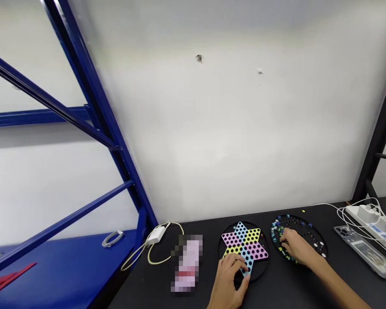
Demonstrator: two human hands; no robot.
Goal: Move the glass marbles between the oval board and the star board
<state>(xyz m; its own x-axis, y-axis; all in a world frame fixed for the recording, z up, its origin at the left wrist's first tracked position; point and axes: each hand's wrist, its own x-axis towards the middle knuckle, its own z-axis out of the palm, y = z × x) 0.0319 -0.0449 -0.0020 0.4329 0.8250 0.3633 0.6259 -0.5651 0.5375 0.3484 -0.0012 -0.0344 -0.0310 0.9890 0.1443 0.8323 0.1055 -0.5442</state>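
A star-shaped board [241,240] with blue, pink and yellow points full of dark holes lies in a round black tray [261,270]. My left hand [230,279] rests over the board's lower left part, its thumb and fingers apart at the lower blue point. To the right, a second round black tray [320,235] holds many marbles, blue and green ones along its left side and white ones at its right. My right hand [294,245] reaches into that tray's left side, fingers bent together over the marbles; what they hold, if anything, is hidden.
A blurred pink object [188,264] and a white charger [156,234] with a looped cable lie left of the board. At the right are a transparent case [366,251] and a white power strip [373,223] with cables. A blue frame [116,141] stands at the left.
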